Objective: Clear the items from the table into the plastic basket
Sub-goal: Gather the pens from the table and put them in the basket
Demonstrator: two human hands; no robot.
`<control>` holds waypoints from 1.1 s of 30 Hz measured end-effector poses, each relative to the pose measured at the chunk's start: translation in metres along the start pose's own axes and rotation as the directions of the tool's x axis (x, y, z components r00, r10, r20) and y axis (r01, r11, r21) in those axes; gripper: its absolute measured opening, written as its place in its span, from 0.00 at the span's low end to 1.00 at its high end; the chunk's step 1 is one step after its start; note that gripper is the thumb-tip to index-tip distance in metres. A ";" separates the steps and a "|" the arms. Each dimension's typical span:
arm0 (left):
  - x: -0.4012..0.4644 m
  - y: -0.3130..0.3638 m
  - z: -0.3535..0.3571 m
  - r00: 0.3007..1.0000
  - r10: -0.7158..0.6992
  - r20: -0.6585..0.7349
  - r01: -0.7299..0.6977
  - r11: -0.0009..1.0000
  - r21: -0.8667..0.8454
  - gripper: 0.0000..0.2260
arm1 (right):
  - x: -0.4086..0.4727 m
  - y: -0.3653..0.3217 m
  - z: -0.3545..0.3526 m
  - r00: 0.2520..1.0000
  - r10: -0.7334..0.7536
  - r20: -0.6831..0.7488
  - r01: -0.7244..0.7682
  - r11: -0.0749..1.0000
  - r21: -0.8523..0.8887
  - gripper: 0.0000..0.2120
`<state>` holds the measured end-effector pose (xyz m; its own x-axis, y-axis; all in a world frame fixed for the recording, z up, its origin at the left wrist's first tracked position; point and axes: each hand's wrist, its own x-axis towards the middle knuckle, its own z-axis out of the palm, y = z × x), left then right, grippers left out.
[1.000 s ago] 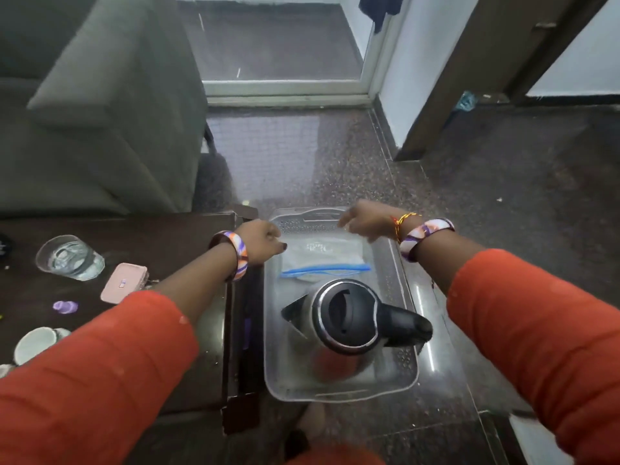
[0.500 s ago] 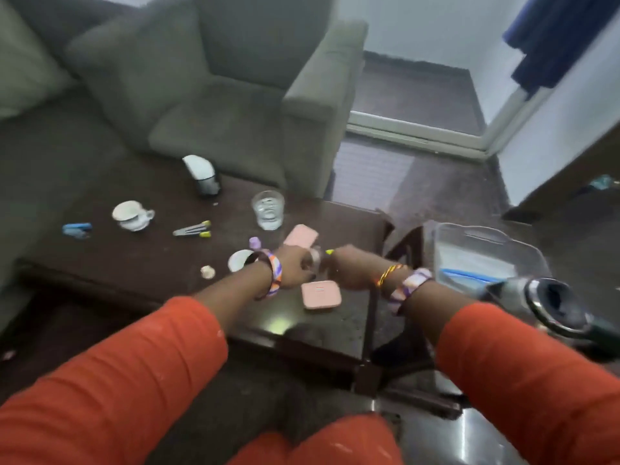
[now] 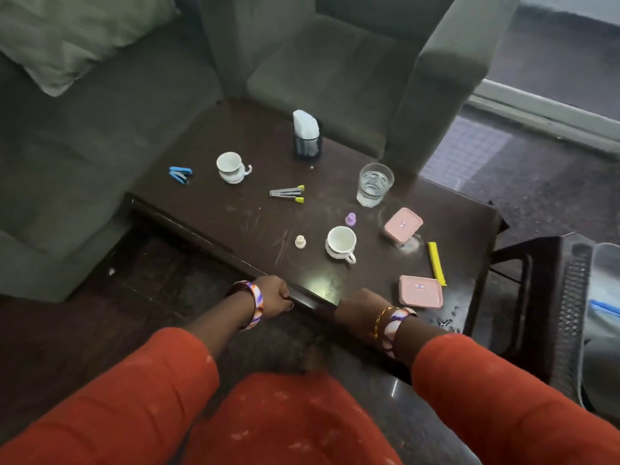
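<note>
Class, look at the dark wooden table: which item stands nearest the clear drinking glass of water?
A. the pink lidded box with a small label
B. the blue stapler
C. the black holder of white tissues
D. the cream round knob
A: the pink lidded box sits just beside the clear drinking glass, closer than the others.

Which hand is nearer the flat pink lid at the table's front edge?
Right. The right hand rests on the table edge beside the flat pink lid; the left hand grips the edge farther left.
</note>
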<state>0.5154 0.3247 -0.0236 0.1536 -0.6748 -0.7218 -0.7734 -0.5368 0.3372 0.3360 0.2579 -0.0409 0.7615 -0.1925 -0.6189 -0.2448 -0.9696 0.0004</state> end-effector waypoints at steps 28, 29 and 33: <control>0.195 -0.033 -0.136 0.992 0.097 -0.080 -0.069 0.953 0.296 0.25 | 0.164 0.140 -0.073 0.993 0.083 -0.089 -0.070 0.987 0.145 0.12; 0.208 -0.030 -0.139 0.986 0.134 -0.094 -0.095 0.935 0.340 0.26 | 0.169 0.146 -0.073 0.991 0.108 -0.079 -0.095 0.984 0.149 0.12; 0.256 -0.011 -0.138 0.960 0.268 -0.086 -0.201 0.866 0.458 0.34 | 0.184 0.169 -0.078 0.978 0.206 -0.047 -0.194 0.964 0.184 0.14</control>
<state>0.6484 0.0876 -0.1286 -0.0075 -0.8349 -0.5504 -0.9823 -0.0969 0.1603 0.4817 0.0467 -0.0933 0.7220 -0.3946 -0.5683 -0.4942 -0.8690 -0.0245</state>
